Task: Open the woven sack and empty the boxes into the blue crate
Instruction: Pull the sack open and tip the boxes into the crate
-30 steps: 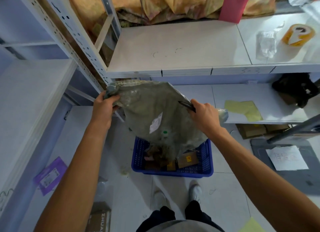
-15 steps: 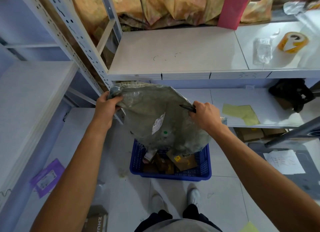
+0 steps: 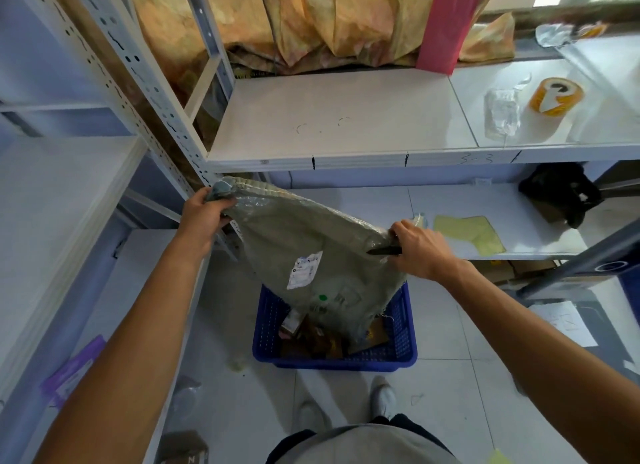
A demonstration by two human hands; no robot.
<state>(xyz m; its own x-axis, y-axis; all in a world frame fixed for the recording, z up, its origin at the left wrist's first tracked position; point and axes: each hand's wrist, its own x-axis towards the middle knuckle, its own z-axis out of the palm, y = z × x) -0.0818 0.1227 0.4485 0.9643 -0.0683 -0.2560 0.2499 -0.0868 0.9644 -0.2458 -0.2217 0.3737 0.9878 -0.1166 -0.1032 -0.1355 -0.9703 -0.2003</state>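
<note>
A grey-green woven sack (image 3: 304,242) with a white label hangs upside down, mouth down over the blue crate (image 3: 401,339) on the floor. My left hand (image 3: 204,214) grips the sack's upper left corner. My right hand (image 3: 419,249) grips the right corner together with a thin black tool. Several brown boxes (image 3: 311,339) lie in the crate under the sack's open mouth, partly hidden by it.
White metal shelving (image 3: 329,124) stands ahead and to the left, close to my hands. A tape roll (image 3: 554,98) and a plastic wrapper lie on the upper shelf, yellow paper (image 3: 471,235) on the lower one. A cardboard box (image 3: 183,449) and purple packet sit on the floor.
The sack has gone flatter and emptier as more boxes dropped into the crate. Both hands keep hold of its corners, the right one a little further right.
</note>
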